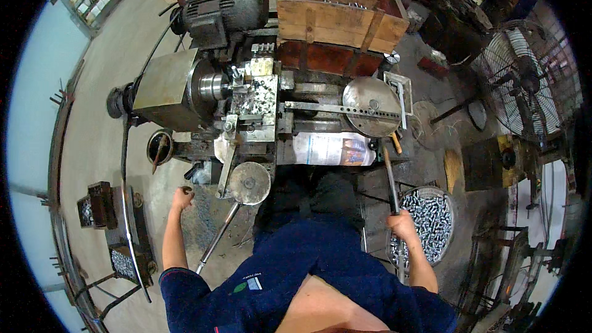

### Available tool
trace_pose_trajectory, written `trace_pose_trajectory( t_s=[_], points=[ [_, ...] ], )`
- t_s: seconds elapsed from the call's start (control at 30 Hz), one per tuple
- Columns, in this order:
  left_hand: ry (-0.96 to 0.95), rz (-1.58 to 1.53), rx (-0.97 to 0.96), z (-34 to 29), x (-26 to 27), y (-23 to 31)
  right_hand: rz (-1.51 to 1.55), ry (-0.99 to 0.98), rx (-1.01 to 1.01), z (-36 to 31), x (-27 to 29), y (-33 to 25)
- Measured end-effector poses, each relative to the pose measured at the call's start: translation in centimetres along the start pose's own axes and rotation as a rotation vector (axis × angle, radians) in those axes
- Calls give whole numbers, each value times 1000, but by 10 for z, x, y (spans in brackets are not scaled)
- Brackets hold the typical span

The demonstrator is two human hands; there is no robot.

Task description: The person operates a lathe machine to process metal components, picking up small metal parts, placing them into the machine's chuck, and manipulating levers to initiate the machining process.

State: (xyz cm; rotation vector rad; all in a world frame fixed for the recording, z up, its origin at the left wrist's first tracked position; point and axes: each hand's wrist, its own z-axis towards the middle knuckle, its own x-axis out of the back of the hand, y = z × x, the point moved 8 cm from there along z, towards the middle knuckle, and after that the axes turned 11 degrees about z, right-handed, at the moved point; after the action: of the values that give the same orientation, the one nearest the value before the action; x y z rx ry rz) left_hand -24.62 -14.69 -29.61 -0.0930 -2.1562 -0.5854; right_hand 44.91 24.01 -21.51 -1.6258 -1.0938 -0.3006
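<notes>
My right hand is wrapped round a long metal lever that slants up toward a round steel plate on the machine. Off to the left, my left hand is held away from the machine with its fingers curled together; whatever they hold, if anything, is too small to make out. Nearest to it are a smaller metal disc on a flat bar and a second rod slanting down. In the middle of the lathe, the chuck faces a tool block strewn with metal bits.
A basket of shiny metal pieces stands beside my right forearm. Behind the lathe are a large wooden crate and a motor. A fan stands at right; small bins of parts sit at left.
</notes>
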Motion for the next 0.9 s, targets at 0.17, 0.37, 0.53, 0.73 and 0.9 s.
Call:
trace_pose_trajectory(
  t_s=[0.17, 0.37, 0.53, 0.73, 0.9],
  points=[
    [288, 285, -80, 27, 40, -11, -596, 70, -321, 45, 98, -9],
    [207, 546, -161, 54, 19, 64, -788, 376, -412, 106, 188, -7],
    [322, 233, 171, 63, -24, 17, -775, 647, 84, 92, 176, -61],
    [283, 687, -109, 70, -11, -1, -520, 574, 407, 95, 146, -131],
    [293, 693, -138, 47, 1, 32, -189, 338, 717, 103, 92, -294]
  ],
)
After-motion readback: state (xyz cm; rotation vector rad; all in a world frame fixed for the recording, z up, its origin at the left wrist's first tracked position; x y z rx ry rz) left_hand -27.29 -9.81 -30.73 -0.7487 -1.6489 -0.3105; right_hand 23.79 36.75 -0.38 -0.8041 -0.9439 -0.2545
